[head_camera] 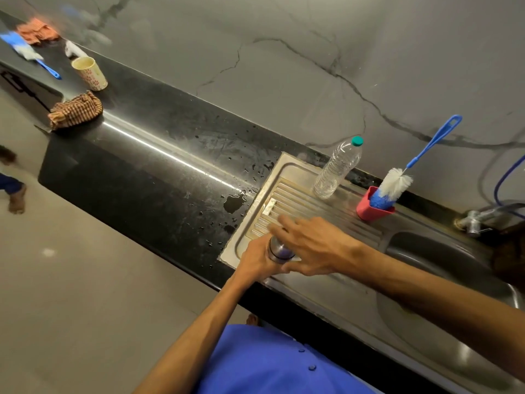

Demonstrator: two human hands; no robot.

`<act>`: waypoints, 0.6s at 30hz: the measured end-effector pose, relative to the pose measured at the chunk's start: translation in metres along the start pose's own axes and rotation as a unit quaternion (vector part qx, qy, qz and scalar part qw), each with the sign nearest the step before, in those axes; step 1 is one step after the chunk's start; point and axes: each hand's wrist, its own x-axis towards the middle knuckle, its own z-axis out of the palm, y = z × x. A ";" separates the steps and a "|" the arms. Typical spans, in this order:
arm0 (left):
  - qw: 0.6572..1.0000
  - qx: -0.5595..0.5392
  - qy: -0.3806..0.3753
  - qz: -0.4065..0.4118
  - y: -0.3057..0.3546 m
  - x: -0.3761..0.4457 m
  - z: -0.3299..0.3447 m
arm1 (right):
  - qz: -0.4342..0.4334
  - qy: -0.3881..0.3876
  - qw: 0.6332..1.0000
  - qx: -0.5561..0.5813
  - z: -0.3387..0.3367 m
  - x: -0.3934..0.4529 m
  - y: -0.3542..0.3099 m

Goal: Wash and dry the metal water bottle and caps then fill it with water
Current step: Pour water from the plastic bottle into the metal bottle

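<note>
While the left hand (255, 258) grips the metal bottle (279, 250), right hand (308, 245) over its top (fingers spread, flat).

Left of the drainboard (287, 177): bare wet counter. On its far edge: plastic bottle (338, 167), red brush holder (369, 210).

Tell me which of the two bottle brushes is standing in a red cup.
The brush by the tap, bristles down in the red cup on the drainboard. The other brush lies flat at the counter's far end.
</note>
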 end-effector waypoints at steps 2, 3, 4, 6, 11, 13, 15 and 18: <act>1.000 0.001 -0.011 -0.006 -0.001 0.000 0.000 | -0.085 0.002 0.996 -0.014 0.008 0.003 0.003; 1.000 0.006 -0.016 -0.011 0.000 0.000 0.001 | -0.113 0.023 0.993 -0.036 0.012 0.006 0.006; 1.000 0.012 -0.016 -0.013 0.000 0.000 0.003 | -0.123 0.069 0.988 -0.063 0.017 0.010 0.008; 0.999 0.042 -0.003 -0.011 -0.002 0.004 0.006 | -0.072 0.149 0.981 -0.099 0.028 0.015 0.005; 0.997 0.052 0.060 0.013 -0.004 0.001 0.016 | 0.164 0.232 0.959 -0.026 0.050 0.020 -0.033; 0.996 0.041 0.078 0.016 -0.006 0.001 0.021 | 0.217 0.227 0.949 -0.023 0.048 0.020 -0.041; 0.996 0.041 0.083 0.015 -0.006 0.000 0.022 | 0.249 0.215 0.944 -0.006 0.048 0.021 -0.046; 0.997 0.027 0.074 0.007 -0.005 -0.001 0.021 | 0.277 0.221 0.935 0.015 0.048 0.021 -0.050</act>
